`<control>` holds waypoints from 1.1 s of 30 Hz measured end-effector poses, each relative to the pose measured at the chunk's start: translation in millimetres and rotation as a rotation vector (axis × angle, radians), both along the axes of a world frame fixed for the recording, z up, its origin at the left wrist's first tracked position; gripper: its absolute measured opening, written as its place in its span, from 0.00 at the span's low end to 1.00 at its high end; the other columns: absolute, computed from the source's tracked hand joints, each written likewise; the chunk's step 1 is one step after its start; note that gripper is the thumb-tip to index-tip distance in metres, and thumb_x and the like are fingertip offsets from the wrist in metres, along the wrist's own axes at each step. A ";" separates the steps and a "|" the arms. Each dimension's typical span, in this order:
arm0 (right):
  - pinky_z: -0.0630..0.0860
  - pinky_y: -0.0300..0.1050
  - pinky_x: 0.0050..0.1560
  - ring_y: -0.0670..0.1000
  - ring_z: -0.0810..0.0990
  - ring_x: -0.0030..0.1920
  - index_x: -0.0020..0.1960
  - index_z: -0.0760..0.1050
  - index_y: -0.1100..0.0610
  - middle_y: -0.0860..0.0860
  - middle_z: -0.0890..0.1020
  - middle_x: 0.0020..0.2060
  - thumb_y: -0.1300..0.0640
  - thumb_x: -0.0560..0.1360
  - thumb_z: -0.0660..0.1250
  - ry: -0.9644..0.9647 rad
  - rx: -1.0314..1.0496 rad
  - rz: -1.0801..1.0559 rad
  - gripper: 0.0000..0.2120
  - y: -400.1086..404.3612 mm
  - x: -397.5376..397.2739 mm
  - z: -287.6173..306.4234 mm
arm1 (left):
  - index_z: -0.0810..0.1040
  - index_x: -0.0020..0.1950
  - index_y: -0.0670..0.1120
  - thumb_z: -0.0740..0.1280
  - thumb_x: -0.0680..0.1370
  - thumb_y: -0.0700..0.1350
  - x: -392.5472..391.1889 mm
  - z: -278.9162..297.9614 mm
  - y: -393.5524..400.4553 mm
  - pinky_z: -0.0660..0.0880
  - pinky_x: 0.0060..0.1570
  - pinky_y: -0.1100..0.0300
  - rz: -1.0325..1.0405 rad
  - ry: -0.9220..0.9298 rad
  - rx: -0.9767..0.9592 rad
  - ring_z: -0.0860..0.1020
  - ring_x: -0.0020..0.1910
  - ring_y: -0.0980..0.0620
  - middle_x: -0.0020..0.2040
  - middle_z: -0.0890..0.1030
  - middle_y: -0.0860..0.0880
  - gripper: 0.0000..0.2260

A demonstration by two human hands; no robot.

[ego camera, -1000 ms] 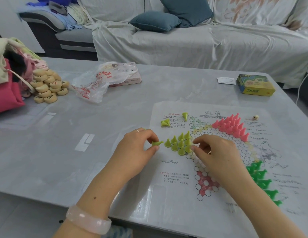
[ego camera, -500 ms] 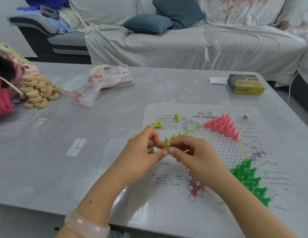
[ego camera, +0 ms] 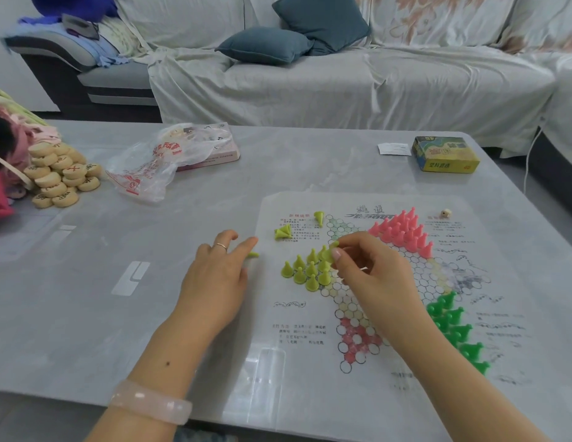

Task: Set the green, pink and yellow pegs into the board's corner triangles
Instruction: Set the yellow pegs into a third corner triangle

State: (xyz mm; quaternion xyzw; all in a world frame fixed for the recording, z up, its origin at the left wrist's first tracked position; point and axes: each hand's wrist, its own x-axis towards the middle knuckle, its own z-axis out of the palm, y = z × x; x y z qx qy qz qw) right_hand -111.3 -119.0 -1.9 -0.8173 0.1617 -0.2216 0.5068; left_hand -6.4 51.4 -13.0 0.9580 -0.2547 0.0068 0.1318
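Apart now — left hand [ego camera: 214, 275] spread flat, right hand [ego camera: 371, 272] pinching a yellow peg [ego camera: 330, 250]; board [ego camera: 374, 282] print unreadable.

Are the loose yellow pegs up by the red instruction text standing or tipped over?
Tipped. The loose yellow pegs lie on their sides on the board sheet, outside the standing yellow pegs.

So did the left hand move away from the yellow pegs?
Yes. The left hand has pulled back leftward off the yellow pegs, now over bare table beside the board's left edge.
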 end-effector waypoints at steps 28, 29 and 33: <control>0.76 0.43 0.43 0.48 0.78 0.41 0.47 0.77 0.52 0.47 0.81 0.39 0.55 0.74 0.63 0.361 -0.446 0.027 0.05 2.4 -4.5 -8.8 | 0.71 0.44 0.51 0.62 0.76 0.45 -6.9 16.4 -6.1 0.64 0.33 0.68 0.023 0.139 -0.336 0.69 0.34 0.59 0.47 0.79 0.54 0.02; 0.76 0.43 0.44 0.48 0.78 0.41 0.48 0.77 0.52 0.47 0.80 0.39 0.55 0.74 0.63 0.359 -0.458 0.025 0.06 2.9 -4.4 -9.0 | 0.71 0.44 0.51 0.62 0.76 0.45 -6.8 16.4 -5.6 0.64 0.33 0.68 0.020 0.142 -0.333 0.69 0.34 0.59 0.47 0.78 0.54 0.01; 0.76 0.43 0.43 0.48 0.77 0.42 0.47 0.77 0.51 0.46 0.80 0.40 0.54 0.74 0.62 0.360 -0.504 0.027 0.06 4.9 -3.9 -9.9 | 0.71 0.45 0.51 0.62 0.76 0.45 -7.1 16.5 -5.7 0.64 0.33 0.70 0.008 0.139 -0.330 0.69 0.36 0.59 0.47 0.78 0.54 0.01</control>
